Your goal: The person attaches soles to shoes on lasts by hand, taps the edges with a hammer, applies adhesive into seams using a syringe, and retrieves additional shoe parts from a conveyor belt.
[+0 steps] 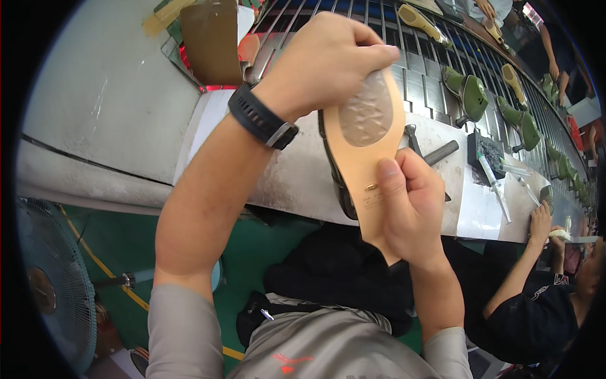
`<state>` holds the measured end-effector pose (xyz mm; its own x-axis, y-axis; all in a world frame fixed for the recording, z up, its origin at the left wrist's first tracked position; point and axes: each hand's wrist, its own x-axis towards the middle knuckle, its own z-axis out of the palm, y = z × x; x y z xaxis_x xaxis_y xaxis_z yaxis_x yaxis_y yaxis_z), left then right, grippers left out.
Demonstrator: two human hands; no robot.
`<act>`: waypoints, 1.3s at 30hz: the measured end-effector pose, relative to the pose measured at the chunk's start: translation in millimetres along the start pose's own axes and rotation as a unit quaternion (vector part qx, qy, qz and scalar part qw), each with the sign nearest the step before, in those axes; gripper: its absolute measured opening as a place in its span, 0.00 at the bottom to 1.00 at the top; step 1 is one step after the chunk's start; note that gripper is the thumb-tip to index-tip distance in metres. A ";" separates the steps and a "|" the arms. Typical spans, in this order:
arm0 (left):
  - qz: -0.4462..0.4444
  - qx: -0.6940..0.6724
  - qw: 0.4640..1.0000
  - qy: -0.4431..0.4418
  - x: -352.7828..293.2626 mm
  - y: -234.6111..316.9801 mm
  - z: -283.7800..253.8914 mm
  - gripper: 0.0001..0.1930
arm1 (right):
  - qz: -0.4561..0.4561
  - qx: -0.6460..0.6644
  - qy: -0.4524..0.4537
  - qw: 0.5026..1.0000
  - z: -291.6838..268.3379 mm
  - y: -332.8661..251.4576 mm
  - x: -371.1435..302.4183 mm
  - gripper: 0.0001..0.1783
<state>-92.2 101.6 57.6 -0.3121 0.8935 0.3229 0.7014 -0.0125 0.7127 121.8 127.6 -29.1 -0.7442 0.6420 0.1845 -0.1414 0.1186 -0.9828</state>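
A tan insole (369, 164) with a clear, rippled pad (366, 120) set into its wide front part is held up over the bench edge. My left hand (328, 63) is closed at its front end, the thumb pointing right; the fingertips are hidden. Lower down, my right hand (413, 208) grips the insole's narrower part, thumb on top and fingers bent round its right edge. Along the left edge of the insole shows a dark, glossy shoe (344, 196), mostly hidden beneath it. A hammer (440, 153) lies on the bench just beyond my right hand.
Green shoes (466, 95) and tan insoles (420, 22) sit on the metal-bar conveyor beyond the bench. A black tray (481, 151) and syringes (494, 183) lie to the right. A brown box (211, 44) stands far left, a fan (57, 284) near left. A co-worker (536, 309) works at right.
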 end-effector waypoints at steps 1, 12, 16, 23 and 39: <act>-0.008 -0.029 1.000 0.002 -0.6 -3.0 0.7 0.17 | -0.024 -0.026 0.007 0.999 1.0 2.4 -0.9 0.17; -0.116 -0.250 0.961 0.040 -29.2 -16.4 -14.4 0.11 | -0.001 -0.045 -0.046 0.998 19.4 -5.2 8.1 0.15; -0.118 -0.273 0.953 0.060 -26.2 -13.4 -8.0 0.12 | -0.046 -0.067 -0.025 0.996 18.9 5.6 13.0 0.16; -0.082 -0.158 0.984 0.006 -29.3 20.9 -0.1 0.11 | -0.070 -0.099 0.022 0.992 -19.6 -0.4 22.3 0.20; -0.193 -0.412 0.842 0.291 -144.0 -86.4 121.6 0.34 | 0.158 0.395 0.098 0.900 -61.6 59.2 -93.8 0.28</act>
<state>-30.0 28.6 -126.2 -0.8436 0.5349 0.0470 -0.1324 -0.2920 0.9472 223.4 121.0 -104.8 -0.7107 0.6790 -0.1839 -0.4203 -0.6196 -0.6629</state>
